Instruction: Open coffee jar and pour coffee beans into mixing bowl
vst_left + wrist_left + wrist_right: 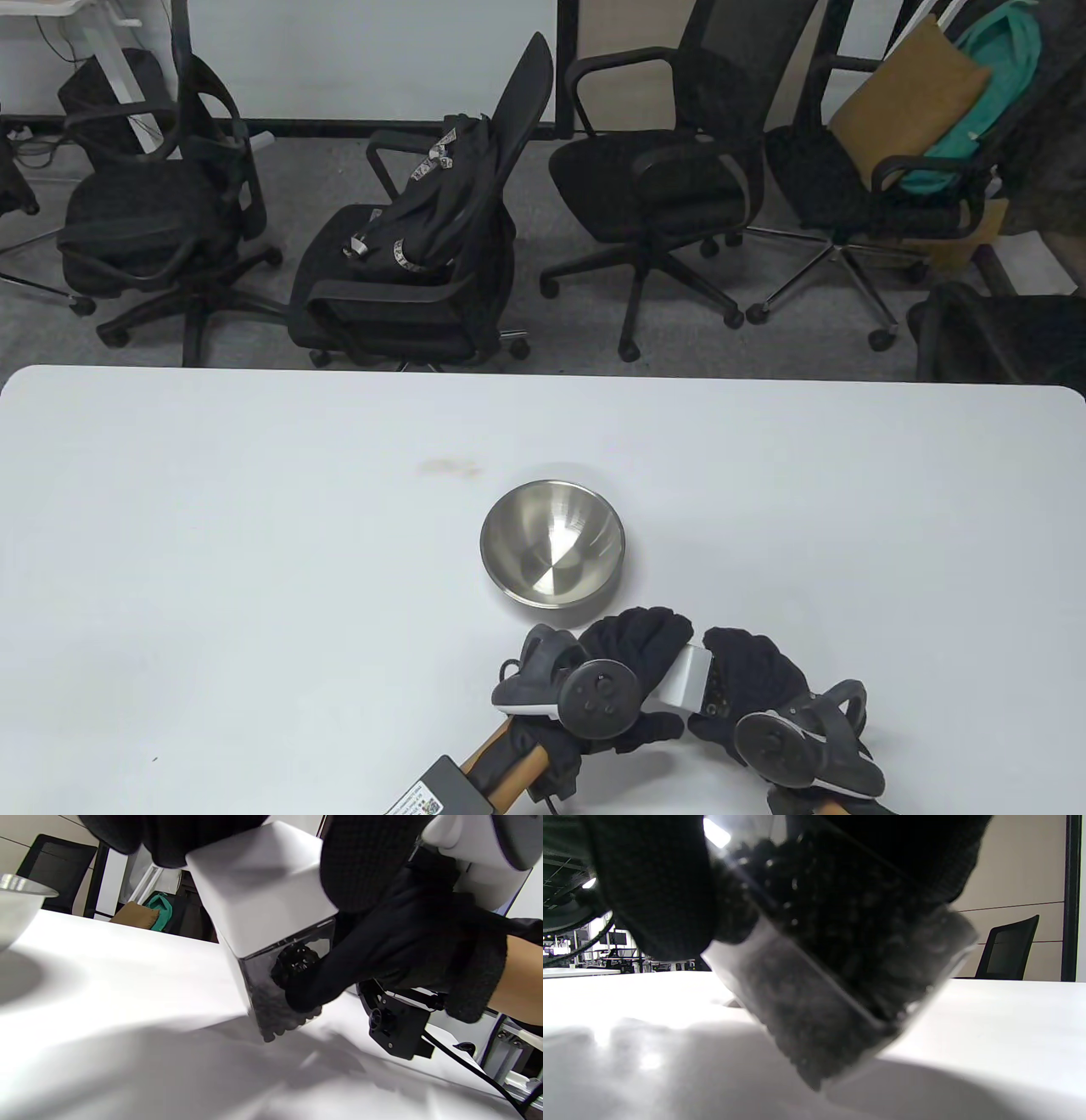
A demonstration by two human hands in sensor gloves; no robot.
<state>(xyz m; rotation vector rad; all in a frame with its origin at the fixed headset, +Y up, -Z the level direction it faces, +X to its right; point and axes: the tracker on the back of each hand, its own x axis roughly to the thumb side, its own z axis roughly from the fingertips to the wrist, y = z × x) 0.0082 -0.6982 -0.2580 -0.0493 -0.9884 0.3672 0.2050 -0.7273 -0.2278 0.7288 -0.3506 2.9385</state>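
Both hands hold the coffee jar (271,942) tilted just above the bench (254,552). The left hand (636,654) curls over its white lid (258,887), still on; the right hand (751,679) wraps the bean-filled body. The bowl (552,543) sits empty just beyond them.

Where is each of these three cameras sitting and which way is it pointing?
Table view: high over the near edge, looking down across the white table to office chairs; shows the mixing bowl, left hand, right hand.
Left wrist view: low under the left hand, aimed at the jar's white lid and the right hand.
Right wrist view: near table level, looking up at the tilted coffee jar of beans.
Shared: both wrist views show the jar.
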